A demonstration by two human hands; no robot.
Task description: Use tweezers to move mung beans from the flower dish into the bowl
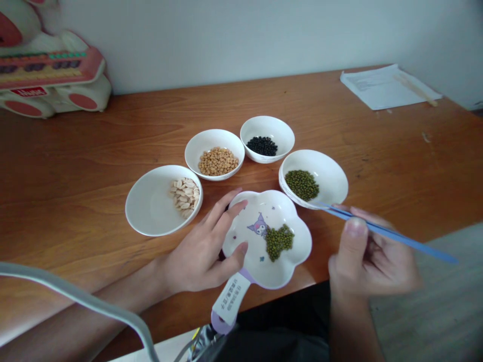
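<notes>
A white flower-shaped dish (260,274) with a lilac handle lies near the table's front edge, with a small heap of mung beans (278,242) in it. My left hand (206,246) grips its left rim, the thumb and fingertips over the inside. Pinched in my right hand (372,256) are blue tweezers (400,238). Their tip is at the near rim of a white bowl (332,181) holding more mung beans (302,185). Whether a bean sits between the tips, I cannot make out. The right hand is slightly blurred.
Three more white bowls stand behind and left: one with pale flat seeds (184,196), one with soybeans (218,162), one with black beans (263,146). Paper sheets (385,88) lie at the back right. A toy keyboard (53,75) stands back left. A grey cable (86,301) crosses the lower left.
</notes>
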